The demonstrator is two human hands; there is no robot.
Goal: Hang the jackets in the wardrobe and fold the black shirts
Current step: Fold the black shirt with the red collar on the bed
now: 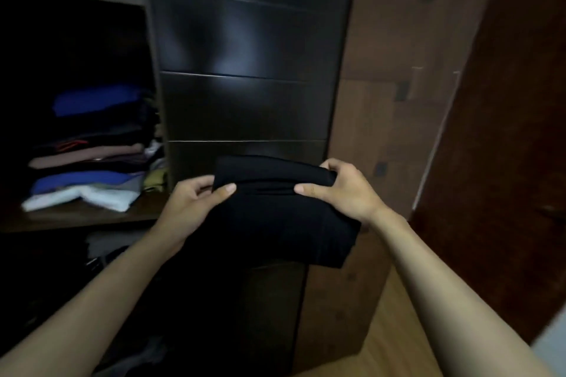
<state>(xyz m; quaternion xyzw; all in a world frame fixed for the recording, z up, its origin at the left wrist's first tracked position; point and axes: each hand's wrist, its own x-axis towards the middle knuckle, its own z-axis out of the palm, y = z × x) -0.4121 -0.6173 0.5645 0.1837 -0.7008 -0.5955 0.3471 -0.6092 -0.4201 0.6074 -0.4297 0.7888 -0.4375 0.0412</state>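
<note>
A folded black shirt (275, 214) is held in the air in front of the dark wardrobe drawers (245, 107). My left hand (193, 205) grips its left edge, thumb on top. My right hand (343, 190) grips its upper right edge, fingers curled over the fold. The shirt's lower part hangs down between my forearms. No jacket shows in the view.
An open wardrobe shelf (92, 214) at the left holds a stack of folded clothes (88, 162) in blue, white, brown and black. More clothes lie on the dim shelf below (104, 248). A brown wooden panel (398, 101) and an open door (505, 162) stand at the right, over wooden floor (392, 330).
</note>
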